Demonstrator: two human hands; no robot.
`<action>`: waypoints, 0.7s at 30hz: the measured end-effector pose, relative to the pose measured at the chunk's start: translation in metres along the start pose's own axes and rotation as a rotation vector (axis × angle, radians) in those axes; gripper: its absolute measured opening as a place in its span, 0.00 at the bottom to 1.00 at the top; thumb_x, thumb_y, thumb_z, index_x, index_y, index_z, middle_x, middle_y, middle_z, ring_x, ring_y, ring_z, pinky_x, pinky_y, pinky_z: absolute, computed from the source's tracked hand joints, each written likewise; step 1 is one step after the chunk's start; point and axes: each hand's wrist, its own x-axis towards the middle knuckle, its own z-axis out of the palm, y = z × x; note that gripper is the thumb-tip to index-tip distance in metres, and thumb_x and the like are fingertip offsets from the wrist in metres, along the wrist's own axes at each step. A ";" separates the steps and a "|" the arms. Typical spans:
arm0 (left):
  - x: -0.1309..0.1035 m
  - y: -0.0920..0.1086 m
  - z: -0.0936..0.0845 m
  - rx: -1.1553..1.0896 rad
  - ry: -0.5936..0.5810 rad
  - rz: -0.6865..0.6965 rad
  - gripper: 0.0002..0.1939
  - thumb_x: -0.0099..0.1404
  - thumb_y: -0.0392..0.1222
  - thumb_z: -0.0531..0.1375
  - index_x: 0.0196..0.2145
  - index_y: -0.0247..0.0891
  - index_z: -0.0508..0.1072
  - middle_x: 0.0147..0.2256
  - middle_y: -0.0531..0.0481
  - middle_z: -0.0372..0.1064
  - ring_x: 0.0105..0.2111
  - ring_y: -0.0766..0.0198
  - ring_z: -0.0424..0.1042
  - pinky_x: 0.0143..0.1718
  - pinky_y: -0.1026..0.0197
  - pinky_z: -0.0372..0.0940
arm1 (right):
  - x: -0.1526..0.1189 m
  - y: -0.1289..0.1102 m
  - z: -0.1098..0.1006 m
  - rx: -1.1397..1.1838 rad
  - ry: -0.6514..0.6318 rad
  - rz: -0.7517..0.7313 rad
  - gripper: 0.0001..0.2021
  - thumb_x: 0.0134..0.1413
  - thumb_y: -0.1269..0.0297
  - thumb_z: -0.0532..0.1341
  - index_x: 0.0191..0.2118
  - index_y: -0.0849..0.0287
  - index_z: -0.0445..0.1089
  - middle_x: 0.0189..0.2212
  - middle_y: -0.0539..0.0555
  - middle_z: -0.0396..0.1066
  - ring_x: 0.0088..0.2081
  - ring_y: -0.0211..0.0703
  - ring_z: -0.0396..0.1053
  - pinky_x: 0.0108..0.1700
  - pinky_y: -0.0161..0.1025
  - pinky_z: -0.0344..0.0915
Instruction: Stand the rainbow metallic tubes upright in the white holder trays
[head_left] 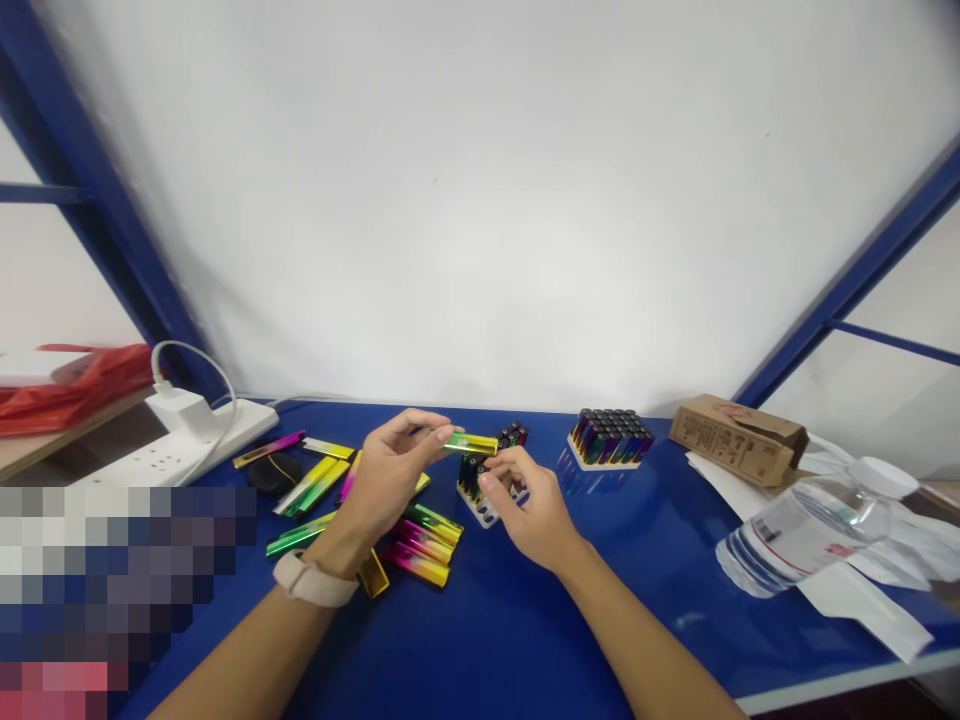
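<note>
The left hand (397, 460) is gripping a yellow-green tube (474, 443), at twelve o'clock from the white rack (473, 507); the right hand (534, 505) is hovering half-curled, grip unclear. Positioning seems ongoing, next probably calling for alignment.

Backed by a plain white wall (487, 250), marked with a few tiny specks, lit softly and brightest around the middle. Flanked by a slanting blue left frame post (112, 170) and a matching right frame post (870, 260), each with a thinner blue crossbar. Fronted by a glossy blue tabletop (450, 660), catching faint reflections, edged at lower right with pale trim (825, 678). Bordered at far left by a wood-toned surface (75, 442).
</note>
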 end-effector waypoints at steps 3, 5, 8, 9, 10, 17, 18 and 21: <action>-0.003 0.003 0.002 -0.023 -0.059 -0.028 0.12 0.58 0.42 0.71 0.36 0.37 0.74 0.37 0.47 0.80 0.38 0.60 0.79 0.43 0.57 0.74 | 0.001 0.000 0.000 0.026 0.005 0.013 0.11 0.67 0.54 0.56 0.39 0.56 0.67 0.26 0.48 0.68 0.26 0.38 0.65 0.33 0.36 0.62; -0.004 0.005 0.004 -0.027 -0.092 -0.044 0.12 0.57 0.41 0.71 0.35 0.37 0.73 0.36 0.48 0.79 0.38 0.59 0.80 0.42 0.56 0.75 | 0.001 0.000 0.000 0.027 0.025 0.023 0.12 0.67 0.54 0.55 0.38 0.56 0.67 0.25 0.48 0.67 0.26 0.38 0.63 0.31 0.36 0.61; -0.005 0.006 0.006 -0.014 -0.128 -0.052 0.13 0.56 0.41 0.72 0.34 0.36 0.73 0.34 0.50 0.76 0.38 0.57 0.79 0.39 0.56 0.76 | 0.000 0.000 0.000 0.032 0.042 0.023 0.11 0.66 0.55 0.57 0.42 0.57 0.68 0.27 0.49 0.69 0.26 0.38 0.63 0.31 0.36 0.61; -0.005 0.006 0.007 -0.004 -0.136 -0.055 0.13 0.55 0.41 0.73 0.33 0.36 0.73 0.34 0.50 0.76 0.37 0.58 0.79 0.37 0.57 0.77 | 0.000 -0.001 0.001 0.029 0.039 0.017 0.10 0.65 0.55 0.58 0.42 0.57 0.69 0.28 0.49 0.70 0.26 0.38 0.64 0.32 0.36 0.62; -0.006 0.006 0.007 0.005 -0.147 -0.060 0.13 0.55 0.40 0.73 0.33 0.36 0.73 0.34 0.50 0.75 0.36 0.59 0.79 0.36 0.57 0.77 | 0.000 -0.001 0.001 0.017 0.034 0.007 0.10 0.64 0.56 0.59 0.43 0.57 0.69 0.28 0.49 0.70 0.26 0.37 0.63 0.32 0.36 0.62; -0.009 0.003 0.007 0.042 -0.253 -0.071 0.12 0.57 0.41 0.72 0.36 0.37 0.74 0.36 0.50 0.76 0.39 0.60 0.78 0.41 0.57 0.75 | 0.002 0.003 -0.002 -0.129 0.052 -0.122 0.09 0.61 0.59 0.64 0.43 0.57 0.71 0.33 0.51 0.74 0.30 0.39 0.68 0.35 0.36 0.64; -0.008 0.004 0.007 0.049 -0.258 -0.056 0.12 0.58 0.42 0.71 0.36 0.37 0.74 0.37 0.49 0.76 0.40 0.59 0.78 0.42 0.57 0.75 | 0.002 0.005 -0.002 -0.152 0.063 -0.137 0.09 0.61 0.59 0.63 0.44 0.57 0.72 0.34 0.52 0.74 0.31 0.40 0.68 0.35 0.36 0.64; -0.008 0.005 0.007 0.109 -0.224 -0.005 0.12 0.62 0.46 0.68 0.40 0.38 0.73 0.41 0.48 0.74 0.43 0.58 0.75 0.43 0.55 0.74 | 0.003 0.007 -0.004 -0.192 0.086 -0.150 0.09 0.64 0.60 0.61 0.45 0.57 0.72 0.35 0.54 0.74 0.32 0.41 0.69 0.35 0.37 0.65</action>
